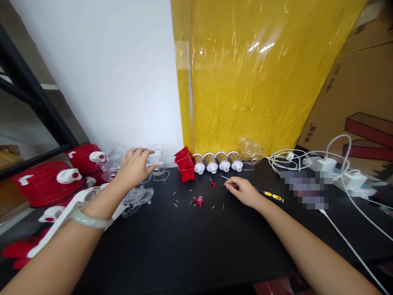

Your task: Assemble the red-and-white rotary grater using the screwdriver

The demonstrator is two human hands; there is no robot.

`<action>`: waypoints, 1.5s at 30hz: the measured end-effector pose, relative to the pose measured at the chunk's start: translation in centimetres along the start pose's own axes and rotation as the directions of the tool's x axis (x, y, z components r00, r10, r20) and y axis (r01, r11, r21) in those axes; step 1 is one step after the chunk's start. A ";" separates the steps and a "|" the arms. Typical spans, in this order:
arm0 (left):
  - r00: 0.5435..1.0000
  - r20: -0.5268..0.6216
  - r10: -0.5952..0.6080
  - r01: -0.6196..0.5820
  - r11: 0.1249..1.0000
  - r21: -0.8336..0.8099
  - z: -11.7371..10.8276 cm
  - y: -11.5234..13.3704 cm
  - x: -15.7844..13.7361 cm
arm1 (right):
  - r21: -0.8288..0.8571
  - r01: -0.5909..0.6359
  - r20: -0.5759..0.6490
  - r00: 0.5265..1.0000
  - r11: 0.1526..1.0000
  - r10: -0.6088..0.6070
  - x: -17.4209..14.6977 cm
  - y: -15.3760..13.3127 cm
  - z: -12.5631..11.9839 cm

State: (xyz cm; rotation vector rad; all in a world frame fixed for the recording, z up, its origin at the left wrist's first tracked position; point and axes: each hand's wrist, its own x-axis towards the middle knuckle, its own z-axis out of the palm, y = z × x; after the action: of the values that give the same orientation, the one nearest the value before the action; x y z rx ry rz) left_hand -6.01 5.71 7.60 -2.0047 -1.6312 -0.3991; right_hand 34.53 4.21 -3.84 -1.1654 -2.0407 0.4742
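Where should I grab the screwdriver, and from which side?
Probably by the thick black-and-yellow handle, coming from the right: that end sticks out uncovered, while the thin shaft points left and the right hand hides the middle.

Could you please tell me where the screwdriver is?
In the head view, the screwdriver is right of centre at the black table, partly hidden by the right hand.

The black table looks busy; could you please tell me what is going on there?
A person's left hand is open by the clear cups; contact is unclear. The right hand is at the screwdriver, its grip hard to tell. Small pins and red parts lie between them, with four drums in a row behind.
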 end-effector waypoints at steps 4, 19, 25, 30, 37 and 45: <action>0.999 -0.012 0.045 -0.045 0.999 0.024 -1.1 -1.0 -1.0 | -0.064 0.042 -0.042 0.998 0.997 -0.045 0.1 -0.4 -0.2; 0.973 0.164 0.160 -0.176 0.980 0.090 -1.5 -2.2 0.0 | -0.243 0.287 -0.045 0.951 0.927 -0.306 0.2 -6.2 -1.9; 0.978 0.096 0.187 -0.193 0.979 0.065 -0.5 -1.4 0.2 | -0.270 0.303 0.017 0.951 0.914 -0.310 -1.3 -6.2 -2.4; 0.968 0.083 0.235 -0.241 0.967 0.077 -1.1 -1.6 0.4 | -0.269 0.283 0.019 0.957 0.920 -0.289 -1.8 -5.5 -2.7; 0.965 0.080 0.248 -0.253 0.966 0.055 -2.0 -1.4 0.1 | -0.236 0.266 0.020 0.963 0.935 -0.269 -2.1 -5.8 -2.4; 0.963 0.082 0.256 -0.261 0.964 0.052 -2.6 -1.1 -0.4 | -0.237 0.266 0.041 0.964 0.934 -0.264 -2.3 -5.7 -2.4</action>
State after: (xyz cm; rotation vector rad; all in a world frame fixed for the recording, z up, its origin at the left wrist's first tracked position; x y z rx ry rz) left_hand -6.89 4.02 9.77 -2.1710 -1.3802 -0.1763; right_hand 33.69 -0.84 0.34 -1.0010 -2.2684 0.0998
